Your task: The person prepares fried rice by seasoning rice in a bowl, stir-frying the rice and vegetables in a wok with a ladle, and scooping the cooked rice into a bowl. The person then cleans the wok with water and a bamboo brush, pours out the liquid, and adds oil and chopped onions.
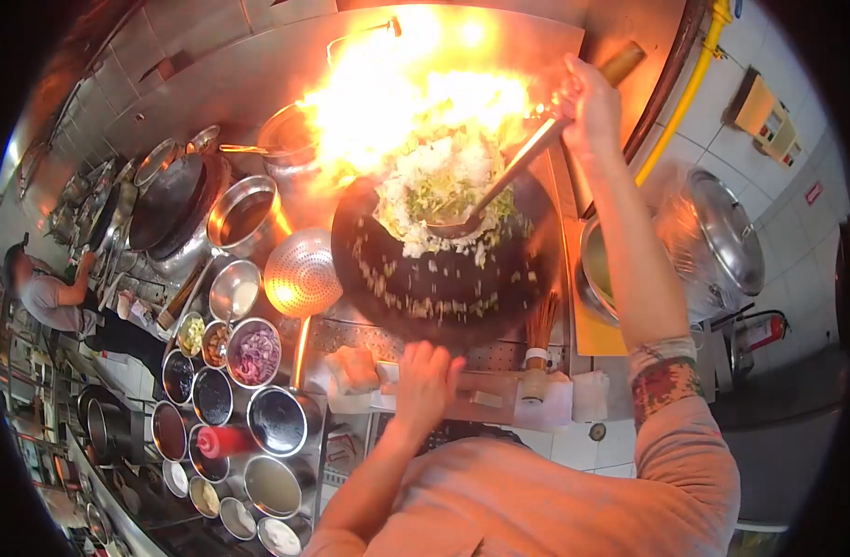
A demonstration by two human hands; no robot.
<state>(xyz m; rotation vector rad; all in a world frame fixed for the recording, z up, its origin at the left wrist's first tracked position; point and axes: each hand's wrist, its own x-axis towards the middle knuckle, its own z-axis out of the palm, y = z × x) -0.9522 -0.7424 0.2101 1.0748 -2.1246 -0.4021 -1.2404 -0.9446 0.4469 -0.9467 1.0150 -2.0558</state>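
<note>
My right hand (590, 111) grips a long-handled ladle (518, 167) near its wooden end. The ladle's bowl sits among fried rice mixed with shredded greens (443, 181) in a dark wok (397, 297). Scattered grains cling to the wok's near inner wall. At the wok's near rim, my left hand (427, 385) is closed; the exact grip under its fingers is hidden. A folded cloth (353, 369) lies just left of that hand. Large bright flames (388, 102) rise over the far side of the wok and partly wash out the food.
A perforated strainer (302, 274) rests left of the wok, beside a metal pot (244, 212). Several ingredient bowls, one with chopped red onion (257, 356), and a red squeeze bottle (222, 441) stand lower left. A bamboo brush (538, 357) stands at right. Another person (53, 292) works far left.
</note>
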